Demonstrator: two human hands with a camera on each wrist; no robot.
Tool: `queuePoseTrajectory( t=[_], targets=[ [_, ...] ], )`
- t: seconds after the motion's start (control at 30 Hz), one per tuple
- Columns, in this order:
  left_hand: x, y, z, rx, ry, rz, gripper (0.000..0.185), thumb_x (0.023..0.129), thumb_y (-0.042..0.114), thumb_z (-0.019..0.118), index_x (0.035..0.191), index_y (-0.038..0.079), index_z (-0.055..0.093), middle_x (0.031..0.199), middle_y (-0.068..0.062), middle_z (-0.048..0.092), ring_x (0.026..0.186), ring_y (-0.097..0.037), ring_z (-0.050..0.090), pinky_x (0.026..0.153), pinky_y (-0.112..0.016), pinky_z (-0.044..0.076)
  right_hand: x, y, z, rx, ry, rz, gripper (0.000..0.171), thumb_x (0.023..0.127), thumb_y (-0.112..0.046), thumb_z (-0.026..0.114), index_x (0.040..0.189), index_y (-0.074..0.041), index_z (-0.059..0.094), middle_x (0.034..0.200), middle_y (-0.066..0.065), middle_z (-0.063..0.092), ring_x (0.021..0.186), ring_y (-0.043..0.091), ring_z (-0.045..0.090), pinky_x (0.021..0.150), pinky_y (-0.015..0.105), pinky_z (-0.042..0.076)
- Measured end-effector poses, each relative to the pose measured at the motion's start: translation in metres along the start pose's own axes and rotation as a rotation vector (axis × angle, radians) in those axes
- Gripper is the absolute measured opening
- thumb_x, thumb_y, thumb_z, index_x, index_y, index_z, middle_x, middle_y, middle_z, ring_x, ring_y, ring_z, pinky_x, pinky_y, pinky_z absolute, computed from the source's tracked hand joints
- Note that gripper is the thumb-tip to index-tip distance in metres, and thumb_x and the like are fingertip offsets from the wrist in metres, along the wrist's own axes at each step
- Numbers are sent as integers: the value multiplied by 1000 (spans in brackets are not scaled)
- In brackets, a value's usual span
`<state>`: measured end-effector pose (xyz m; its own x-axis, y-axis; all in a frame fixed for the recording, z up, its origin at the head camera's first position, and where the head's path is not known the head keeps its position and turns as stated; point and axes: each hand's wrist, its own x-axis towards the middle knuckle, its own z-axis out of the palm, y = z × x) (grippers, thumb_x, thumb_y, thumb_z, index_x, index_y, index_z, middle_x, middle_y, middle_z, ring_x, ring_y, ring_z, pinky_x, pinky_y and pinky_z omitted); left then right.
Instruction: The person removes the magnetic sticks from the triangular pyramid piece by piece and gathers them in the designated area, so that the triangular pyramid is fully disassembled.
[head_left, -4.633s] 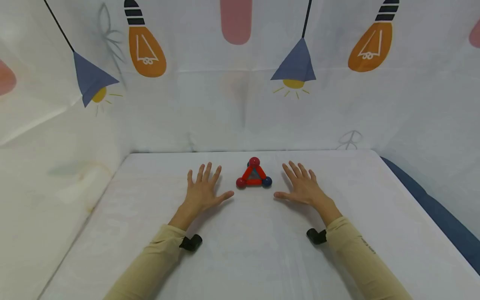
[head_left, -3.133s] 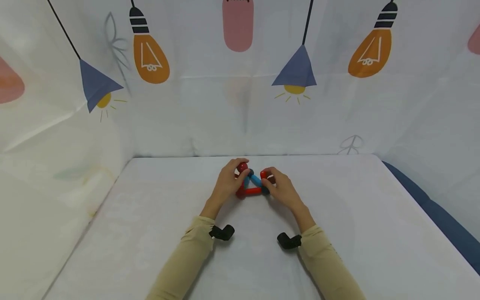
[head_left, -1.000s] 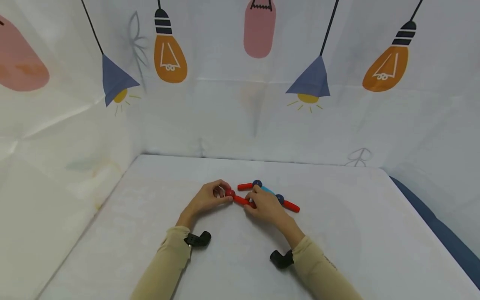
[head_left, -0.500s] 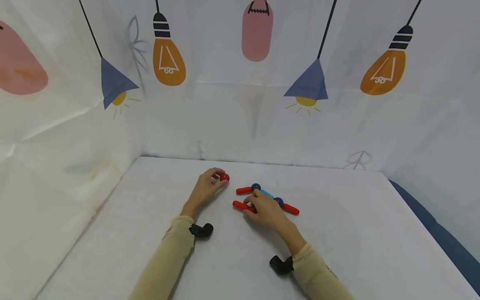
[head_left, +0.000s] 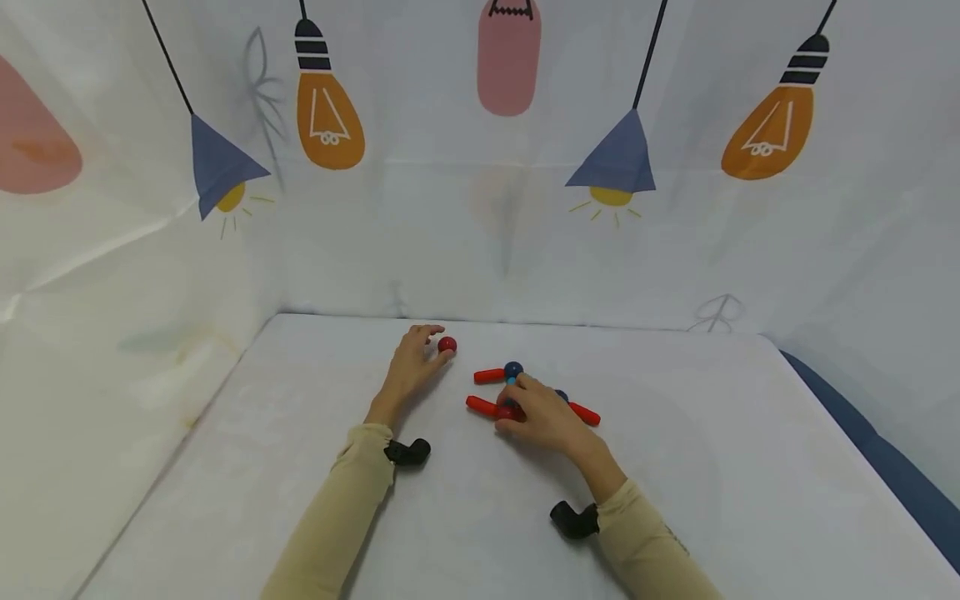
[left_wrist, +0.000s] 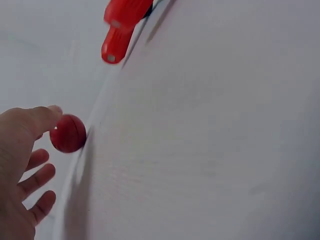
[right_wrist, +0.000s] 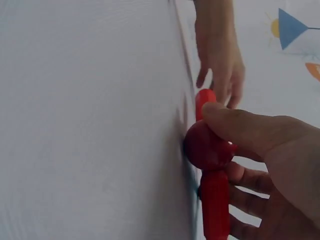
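My left hand (head_left: 411, 367) is at the back left of the table with its fingers spread apart. A loose red ball (head_left: 447, 344) sits on the table beside its thumb. In the left wrist view the thumb tip overlaps this ball (left_wrist: 68, 133); I cannot tell if they touch. My right hand (head_left: 551, 421) pinches another red ball (right_wrist: 207, 145) between thumb and fingers. Red rods stick out from that ball, one rod (head_left: 481, 406) pointing left. Just behind lie a red rod (head_left: 489, 376) and a dark blue ball (head_left: 513, 369), with a light blue rod mostly hidden.
Right of my right hand, a second dark blue ball (head_left: 562, 395) peeks out, with a red rod (head_left: 584, 414) by it. The white table (head_left: 337, 500) ends at a curtain (head_left: 450, 233) printed with lamps and bulbs.
The upright red and blue triangle construction has been taken apart into flat pieces. My left hand has pulled a red ball off a rod, carried it to the back left and released it.
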<state>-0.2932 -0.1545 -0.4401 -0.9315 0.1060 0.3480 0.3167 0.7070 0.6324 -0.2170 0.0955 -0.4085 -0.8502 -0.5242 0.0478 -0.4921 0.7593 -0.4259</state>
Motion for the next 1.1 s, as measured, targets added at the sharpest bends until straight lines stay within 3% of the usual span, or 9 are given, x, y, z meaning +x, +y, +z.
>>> queuePoseTrajectory(
  t=[0.07,0.13,0.3,0.4,0.5,0.77,1.1],
  targets=[
    [-3,6,-1,15,18,64,39,88,21,66,124,9,56,118,-13,56,105,-28,55,91,-43,46,2,3,-2,13,9,-4,26,82,-36,72,103,-21,63,90,-5,47,81,10,47,68,25,42],
    [-7,16,-3,4,-10,140,32,89,19,65,120,10,58,113,-10,58,102,-24,56,90,-42,48,5,7,-4,17,19,-5,27,83,-37,71,103,-21,63,91,-5,47,81,10,47,68,25,42],
    [-21,42,-4,-47,-258,320,23,91,17,63,112,12,61,107,-3,64,101,-18,58,89,-39,49,9,15,-9,7,37,-8,28,82,-37,72,103,-20,64,91,-4,48,79,10,47,67,24,41],
    [-28,52,-1,-17,-386,364,23,89,18,64,112,13,62,106,-1,63,101,-17,56,91,-36,48,9,17,-9,19,32,-19,29,82,-37,73,103,-19,64,91,-3,48,79,11,47,66,25,41],
    [-34,56,4,64,-442,349,21,88,20,66,109,16,64,102,3,61,96,-13,53,88,-29,47,8,16,-6,39,24,-36,29,82,-36,72,104,-18,64,92,-2,48,80,12,47,67,25,41],
    [-40,56,9,169,-478,298,19,86,23,69,104,22,64,95,7,59,90,-10,50,80,-26,46,6,13,0,40,38,-30,27,83,-35,71,103,-19,64,92,-3,49,80,11,48,68,24,42],
    [-39,56,5,208,-444,384,17,87,22,68,103,21,66,100,7,65,94,-13,53,85,-35,43,4,9,2,47,34,-30,25,83,-32,72,102,-18,63,93,-3,49,80,11,48,68,25,42]
  ],
)
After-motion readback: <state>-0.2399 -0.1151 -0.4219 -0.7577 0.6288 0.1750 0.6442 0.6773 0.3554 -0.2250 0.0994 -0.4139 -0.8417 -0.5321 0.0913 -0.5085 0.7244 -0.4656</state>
